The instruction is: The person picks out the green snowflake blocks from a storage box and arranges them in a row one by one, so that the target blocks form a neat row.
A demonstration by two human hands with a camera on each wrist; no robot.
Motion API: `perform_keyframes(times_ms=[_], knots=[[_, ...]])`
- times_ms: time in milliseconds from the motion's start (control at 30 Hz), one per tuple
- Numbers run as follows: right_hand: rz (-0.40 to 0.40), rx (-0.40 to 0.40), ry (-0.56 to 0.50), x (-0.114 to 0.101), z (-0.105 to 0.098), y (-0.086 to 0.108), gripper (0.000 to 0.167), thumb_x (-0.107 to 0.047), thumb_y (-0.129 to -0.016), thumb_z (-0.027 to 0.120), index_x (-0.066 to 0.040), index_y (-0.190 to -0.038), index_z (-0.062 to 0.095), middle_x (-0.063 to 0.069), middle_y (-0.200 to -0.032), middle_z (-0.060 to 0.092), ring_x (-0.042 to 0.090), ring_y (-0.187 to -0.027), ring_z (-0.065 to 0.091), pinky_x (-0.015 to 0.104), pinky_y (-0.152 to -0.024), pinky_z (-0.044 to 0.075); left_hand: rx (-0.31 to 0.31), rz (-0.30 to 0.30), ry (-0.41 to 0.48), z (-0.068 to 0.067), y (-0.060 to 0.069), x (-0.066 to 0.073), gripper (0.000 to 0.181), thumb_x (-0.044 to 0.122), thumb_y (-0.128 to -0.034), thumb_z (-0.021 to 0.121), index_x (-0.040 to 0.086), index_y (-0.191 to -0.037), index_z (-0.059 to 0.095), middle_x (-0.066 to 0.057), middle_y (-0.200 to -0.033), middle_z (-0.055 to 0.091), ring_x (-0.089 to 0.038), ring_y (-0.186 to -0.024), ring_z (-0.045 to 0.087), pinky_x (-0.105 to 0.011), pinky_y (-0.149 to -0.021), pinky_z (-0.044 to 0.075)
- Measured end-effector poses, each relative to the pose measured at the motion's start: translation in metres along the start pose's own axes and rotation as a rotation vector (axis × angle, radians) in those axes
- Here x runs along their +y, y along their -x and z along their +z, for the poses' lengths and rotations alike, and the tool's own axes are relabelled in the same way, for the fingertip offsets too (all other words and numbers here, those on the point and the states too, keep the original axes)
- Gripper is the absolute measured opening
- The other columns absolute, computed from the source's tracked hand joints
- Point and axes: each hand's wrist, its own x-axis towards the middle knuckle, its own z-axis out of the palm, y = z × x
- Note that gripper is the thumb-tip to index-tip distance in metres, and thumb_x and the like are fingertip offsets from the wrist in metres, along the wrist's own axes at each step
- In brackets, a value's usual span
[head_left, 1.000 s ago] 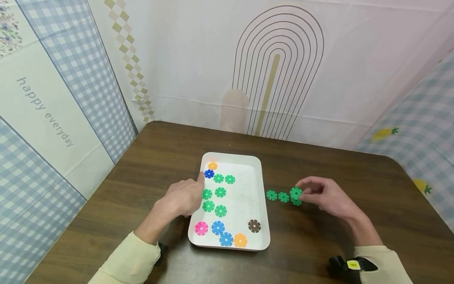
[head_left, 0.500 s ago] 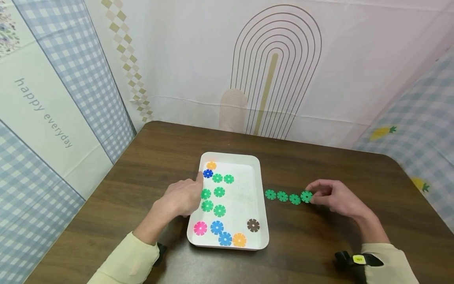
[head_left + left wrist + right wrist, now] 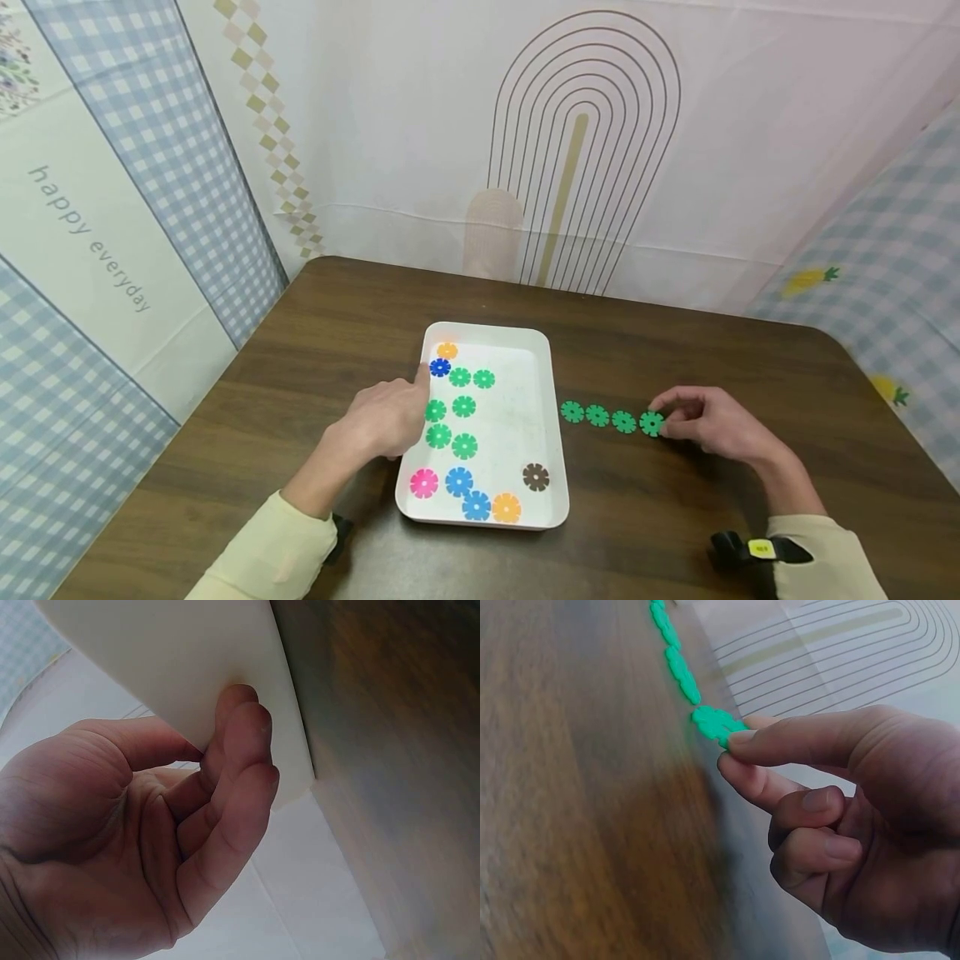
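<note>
R hand (image 3: 708, 421) pinched a green, round, notched plastic-looking disc (image 3: 652, 423) btwn fingertips, tilted, just beyond the R end of a row of three matching green discs (image 3: 597, 415) on the dark-brown wood-grain table (image 3: 622, 525); couldn't tell if its edge touched down. L hand (image 3: 390, 417) gripped the white rectangular tray (image 3: 517, 408) by its L side, fingers curled against the outer wall. Six more green discs (image 3: 463, 406) lay inside. Step in hand, prob.: placing disc no. 4. Next move seemingly called for lowering it flat, in line, & letting go w/o nudging its neighbour.
</note>
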Motion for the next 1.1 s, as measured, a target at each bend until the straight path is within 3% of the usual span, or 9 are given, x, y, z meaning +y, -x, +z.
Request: perform_keyframes(times_ms=[833,1100], knots=[[0.029,-0.036,-0.049,0.004,-0.001,-0.002,0.038,-0.009,-0.096,0.073,0.003,-0.131,0.065,0.010,-0.088,0.065,0.008,-0.054,0.043,0.026,-0.048,0.041,0.007,-0.004,0.003,-0.001,0.002,0.000,0.076,0.013,-0.1038,0.060,-0.003,-0.167,0.020,-0.010,-0.079,0.055,-0.023,-0.063,0.050,-0.032,-0.058,0.038],[0.057,0.059,0.056,-0.008,-0.006,0.004,0.042,-0.019,-0.097,0.077,-0.004,-0.134,0.065,0.009,-0.092,0.066,0.013,-0.062,0.051,0.029,-0.053,0.046,0.003,-0.010,0.013,0.000,0.001,0.001,0.077,0.013,-0.1032,0.061,-0.002,-0.167,0.020,-0.010,-0.080,0.055,-0.023,-0.063,0.051,-0.032,-0.059,0.039]])
